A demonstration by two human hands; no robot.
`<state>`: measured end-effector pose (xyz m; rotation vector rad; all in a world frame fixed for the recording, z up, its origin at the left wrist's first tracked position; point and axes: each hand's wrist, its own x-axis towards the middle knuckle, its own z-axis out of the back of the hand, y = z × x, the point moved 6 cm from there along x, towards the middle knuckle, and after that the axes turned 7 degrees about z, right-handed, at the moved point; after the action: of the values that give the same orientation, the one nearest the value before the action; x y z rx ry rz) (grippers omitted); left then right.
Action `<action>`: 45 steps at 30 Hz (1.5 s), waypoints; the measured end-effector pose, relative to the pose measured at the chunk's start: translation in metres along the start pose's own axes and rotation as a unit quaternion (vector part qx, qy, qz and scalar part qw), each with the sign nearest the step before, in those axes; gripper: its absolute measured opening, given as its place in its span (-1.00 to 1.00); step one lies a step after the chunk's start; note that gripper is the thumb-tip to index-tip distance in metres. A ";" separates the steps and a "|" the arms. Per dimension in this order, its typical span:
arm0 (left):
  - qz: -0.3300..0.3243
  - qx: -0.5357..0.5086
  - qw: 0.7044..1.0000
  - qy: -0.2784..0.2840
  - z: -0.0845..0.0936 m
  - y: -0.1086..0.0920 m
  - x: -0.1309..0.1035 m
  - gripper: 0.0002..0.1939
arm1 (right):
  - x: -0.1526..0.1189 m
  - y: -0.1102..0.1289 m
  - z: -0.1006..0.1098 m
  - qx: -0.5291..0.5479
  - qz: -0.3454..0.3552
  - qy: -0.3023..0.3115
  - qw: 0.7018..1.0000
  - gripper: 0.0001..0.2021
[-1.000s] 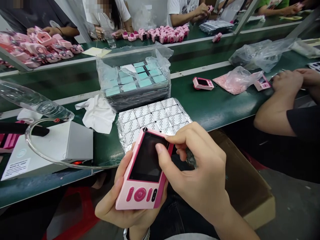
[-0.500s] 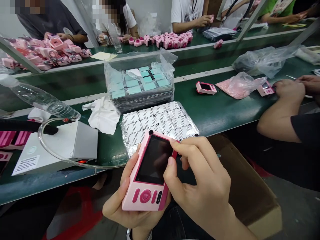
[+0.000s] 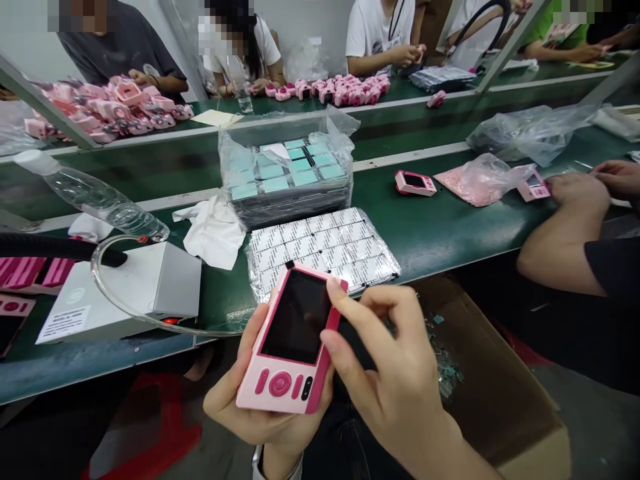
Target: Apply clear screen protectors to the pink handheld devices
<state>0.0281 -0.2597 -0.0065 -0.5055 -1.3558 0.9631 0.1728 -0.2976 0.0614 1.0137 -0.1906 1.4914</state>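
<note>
My left hand (image 3: 280, 427) is wrapped round a pink handheld device (image 3: 249, 395), tilted with its face up. Its dark screen (image 3: 295, 320) takes up most of the face, above a round dark-pink button and two slim side buttons. My right hand (image 3: 395, 360) reaches in from the right, index fingertip on the screen's upper right edge. The thumb rests apart from it, lower on the device's right side. I see nothing between those two fingertips. Beyond the device lies a wrapped sheet of white printed squares (image 3: 345, 247), partly hidden by it.
Behind stands a bagged stack of teal-faced panels (image 3: 290, 173). To the left are a white box (image 3: 125, 287) with a clear tube, a cloth (image 3: 215, 233) and a plastic bottle (image 3: 100, 200). A cardboard box (image 3: 500, 393) sits below right, near a co-worker's arm (image 3: 555, 233).
The view has shifted slightly, and the device sits a little further left. My right thumb and index fingertip have spread wider, and the index fingertip now lies on the screen's upper right edge.
</note>
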 end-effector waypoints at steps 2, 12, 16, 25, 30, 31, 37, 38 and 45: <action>-0.010 -0.054 0.997 -0.057 0.001 -0.002 0.000 -0.25 | 0.006 -0.016 0.000 0.075 -0.071 -0.032 0.994 -0.85; -0.047 -0.146 0.988 0.030 -0.008 -0.002 0.002 0.00 | 0.037 -0.046 -0.033 0.362 -0.272 0.040 0.890 -0.68; 0.174 -0.325 0.916 0.156 -0.013 0.013 0.003 -0.24 | 0.027 -0.067 -0.044 0.384 -0.313 0.040 0.868 -0.64; 0.387 -0.281 0.802 0.359 -0.031 0.048 0.014 -0.55 | 0.012 -0.079 -0.051 0.313 -0.285 0.076 0.903 -0.71; 0.380 -0.286 0.798 0.370 -0.040 0.047 0.008 -0.55 | 0.007 -0.089 -0.053 0.342 -0.326 0.055 0.880 -0.70; 0.389 -0.292 0.793 0.367 -0.042 0.046 0.006 -0.54 | 0.005 -0.092 -0.054 0.347 -0.337 0.057 0.873 -0.70; 0.460 -0.342 0.782 0.244 -0.054 0.052 0.002 -0.54 | -0.024 -0.092 -0.054 0.496 -0.342 0.092 0.793 -0.49; 0.464 -0.348 0.782 0.229 -0.056 0.053 0.001 -0.54 | -0.030 -0.089 -0.054 0.524 -0.343 0.100 0.773 -0.33; 0.463 -0.345 0.793 0.196 -0.055 0.053 -0.006 -0.52 | -0.052 -0.080 -0.058 0.581 -0.371 0.125 0.714 0.12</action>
<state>0.0661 -0.2236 -0.0618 -1.9563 -1.0040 0.9955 0.2075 -0.2797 -0.0431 1.5479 1.3881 0.8391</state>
